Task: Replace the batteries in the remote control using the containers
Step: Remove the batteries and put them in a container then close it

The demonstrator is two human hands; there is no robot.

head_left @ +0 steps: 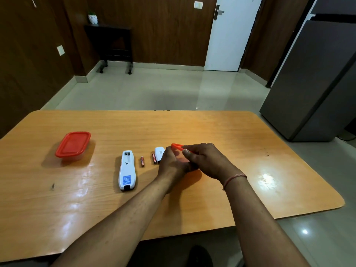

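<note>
A white remote control (127, 171) lies face down on the wooden table (212, 128), its battery bay open and empty. Two red batteries lie to its right: one (142, 161) close to the remote, the other (154, 158) against the white battery cover (159, 151). Both hands meet over a second container that they mostly hide; only its orange-red lid rim (176, 145) shows. My right hand (204, 158) pinches that lid's edge. My left hand (173, 162) wraps the container's left side. A closed red-lidded container (73, 144) sits at the far left.
A grey refrigerator (317, 78) stands off the table's right far corner. A white door (229, 33) and a dark small stand (113, 45) with a white pot are at the far wall. Tiled floor lies beyond the table.
</note>
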